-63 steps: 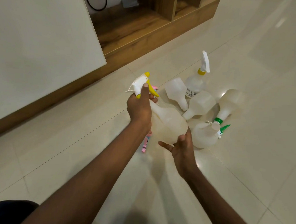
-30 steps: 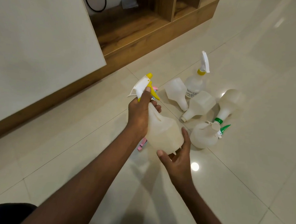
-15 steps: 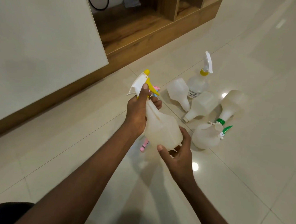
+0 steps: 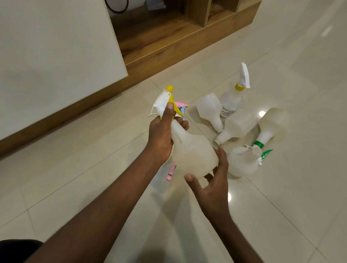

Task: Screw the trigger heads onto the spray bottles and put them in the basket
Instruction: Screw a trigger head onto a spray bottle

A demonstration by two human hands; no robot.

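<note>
Translucent matt plastic spray bottle [image 4: 193,153] with glossy white-and-yellow plastic trigger head [image 4: 165,101]; glossy, smooth, light-reflecting tiled floor [image 4: 284,194]; wood-grain, satin-finished shelf unit [image 4: 162,42]; smooth matt off-white panel [image 4: 53,48].

Spray bottles [image 4: 235,124] on tiled floor [image 4: 304,195]

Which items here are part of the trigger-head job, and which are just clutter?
Job:
- left hand gripping the yellow trigger head
- right hand cupping the held bottle
- two headless bottles lying on the floor
- green-collared bottle
- green-trigger bottle
- upright yellow-collared sprayer
- pink trigger head

Clutter:
- wooden shelf unit
- black cable loop
</note>
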